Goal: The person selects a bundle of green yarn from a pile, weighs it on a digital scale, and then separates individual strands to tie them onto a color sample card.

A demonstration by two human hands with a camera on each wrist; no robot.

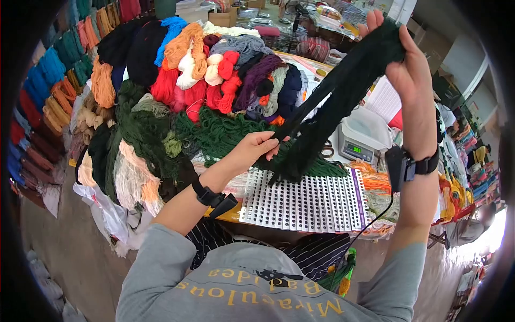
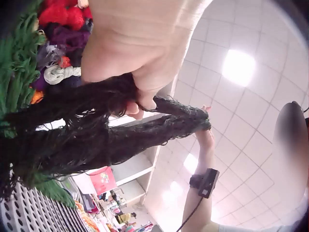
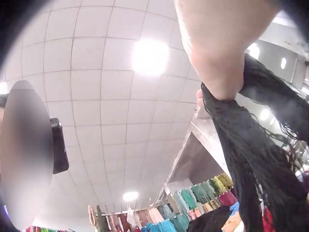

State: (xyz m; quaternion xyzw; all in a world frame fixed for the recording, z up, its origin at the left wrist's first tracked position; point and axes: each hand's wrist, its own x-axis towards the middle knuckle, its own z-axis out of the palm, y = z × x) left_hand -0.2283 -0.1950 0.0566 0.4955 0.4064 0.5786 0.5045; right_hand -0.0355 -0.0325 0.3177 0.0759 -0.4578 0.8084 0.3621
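Beyond "Miraculous Bad idea" shirt (image 1: 161, 273), hands (image 1: 258, 147) (image 1: 417, 72) hold yarn (image 1: 346, 83).

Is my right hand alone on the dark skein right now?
No, the left hand also grips the dark skein, lower down than the raised right hand.

"Where did the head camera look from?"
"Above the grey shirt (image 1: 161, 279), forward and down over the table (image 1: 232, 214)."
"The wrist ones?"
"Close behind the left hand (image 1: 255, 147) and right hand (image 1: 410, 70), both catching tiled ceiling (image 2: 227, 111)."
"Shared?"
"All three had the dark yarn (image 1: 343, 91); head and left wrist, the perforated strips (image 1: 300, 204)."
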